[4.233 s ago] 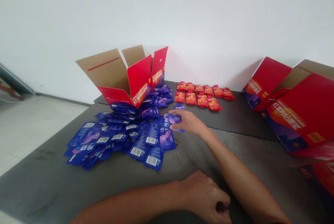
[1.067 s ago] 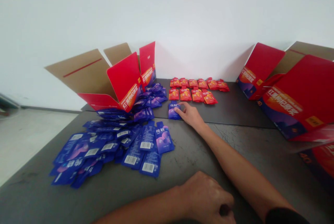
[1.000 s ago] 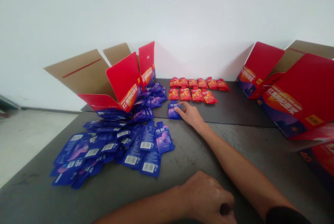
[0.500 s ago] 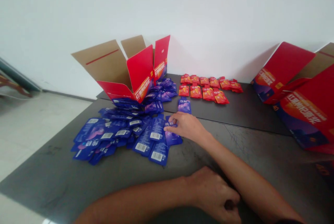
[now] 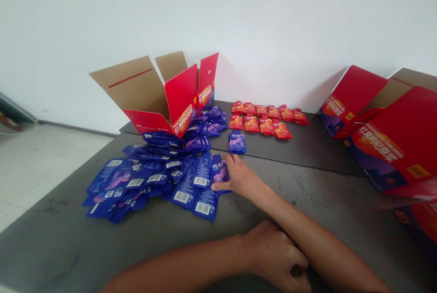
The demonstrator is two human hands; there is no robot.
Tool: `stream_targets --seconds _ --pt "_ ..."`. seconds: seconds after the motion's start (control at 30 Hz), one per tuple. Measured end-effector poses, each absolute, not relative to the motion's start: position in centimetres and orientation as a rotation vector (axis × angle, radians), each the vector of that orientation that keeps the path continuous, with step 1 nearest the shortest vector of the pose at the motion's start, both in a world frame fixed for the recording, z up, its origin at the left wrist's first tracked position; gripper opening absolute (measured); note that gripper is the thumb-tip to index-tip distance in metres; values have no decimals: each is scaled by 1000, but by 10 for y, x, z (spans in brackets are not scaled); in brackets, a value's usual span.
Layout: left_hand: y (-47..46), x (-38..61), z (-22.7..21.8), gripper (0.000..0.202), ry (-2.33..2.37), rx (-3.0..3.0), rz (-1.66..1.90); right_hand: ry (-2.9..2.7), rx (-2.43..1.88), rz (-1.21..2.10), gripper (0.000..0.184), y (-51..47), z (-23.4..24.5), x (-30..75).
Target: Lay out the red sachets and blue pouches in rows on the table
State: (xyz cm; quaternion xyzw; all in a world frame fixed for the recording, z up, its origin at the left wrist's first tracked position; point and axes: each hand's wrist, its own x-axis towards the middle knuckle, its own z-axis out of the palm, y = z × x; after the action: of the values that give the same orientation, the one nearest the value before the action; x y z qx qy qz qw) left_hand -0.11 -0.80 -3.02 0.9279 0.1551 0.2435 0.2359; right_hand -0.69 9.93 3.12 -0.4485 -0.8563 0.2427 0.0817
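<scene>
1. The right hand reaches forward with its fingers narrowly together. They lie over a glossy blue foil pouch, with the thumb low beside it; I cannot tell whether the pouch is gripped or only touched.
2. The left hand rests on the table at the near side, curled into a narrow, loose fist with nothing showing in it. The right forearm runs just beside it.
3. The touched pouch sits at the near-right edge of a loose, overlapping pile of blue foil pouches. Many lie with white barcodes facing up.
4. A lone blue pouch lies flat beyond the right hand, apart from the pile and just short of the red rows.
5. Glossy red foil pouches lie in rough rows on the far side of the table, right of the blue pile.
6. An open cardboard carton with red printed flaps stands tilted at the far left, with blue pouches against its right side.
7. A second open red-and-brown cardboard carton lies tilted at the far right.
8. Everything rests on a dark grey scuffed table, with a seam crossing it, before a white wall.
</scene>
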Motion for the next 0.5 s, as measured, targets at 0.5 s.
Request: stream_targets --seconds 0.5 --pt "-3 -4 -31 30 313 2579 707 -2523 -1534 796 124 102 37 -11"
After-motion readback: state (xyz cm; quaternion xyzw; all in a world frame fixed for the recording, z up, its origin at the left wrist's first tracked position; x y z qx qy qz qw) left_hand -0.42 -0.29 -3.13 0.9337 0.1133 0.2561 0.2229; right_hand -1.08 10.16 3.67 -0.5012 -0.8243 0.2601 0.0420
